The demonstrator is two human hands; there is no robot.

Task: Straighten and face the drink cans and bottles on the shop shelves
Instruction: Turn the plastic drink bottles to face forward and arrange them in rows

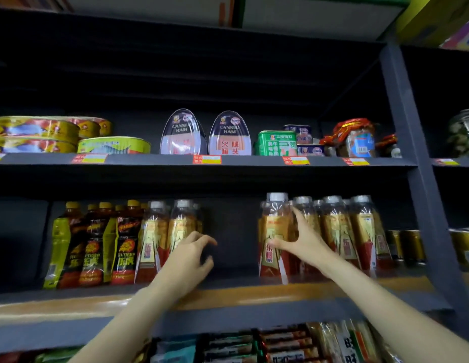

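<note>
On the middle shelf, right hand (301, 242) grasps a gold-and-red, white-capped bottle (274, 231); left hand (194, 254) released

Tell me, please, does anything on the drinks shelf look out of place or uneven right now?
Yes: the row of gold-and-red bottles is broken by an empty gap in the middle of the shelf. The left hand reaches into it beside the left group, while the right hand grips the leftmost bottle of the right group.
</note>
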